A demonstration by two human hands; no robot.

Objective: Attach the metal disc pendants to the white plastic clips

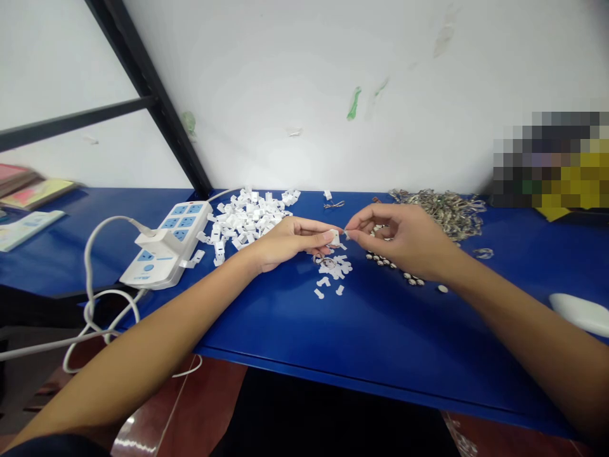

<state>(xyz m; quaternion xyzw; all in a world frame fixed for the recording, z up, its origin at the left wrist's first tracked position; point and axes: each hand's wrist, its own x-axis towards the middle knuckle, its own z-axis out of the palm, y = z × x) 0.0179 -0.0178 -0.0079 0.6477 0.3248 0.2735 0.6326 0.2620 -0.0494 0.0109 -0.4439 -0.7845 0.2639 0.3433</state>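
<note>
My left hand [290, 240] is closed around a small white plastic case [335, 238], gripped between thumb and fingers. Thin wire [325, 260] hangs below those fingers. Close to the case, my right hand [399, 236] pinches a tiny pale piece [346, 235] between thumb and forefinger; its exact kind is too small to make out. Beneath the hands lies a cluster of white cut-out tabs [337, 266], with several more scattered in front. Round silvery button cells [380, 260] lie under and beside my right hand, which hides part of them.
A heap of white plastic cases [252, 216] lies at the back left, beside a white power strip [155, 270] with looped cable [88, 273]. Tangled thin wires [442, 212] are piled at the back right. A white rounded object [578, 313] sits on the blue table [380, 343] at right.
</note>
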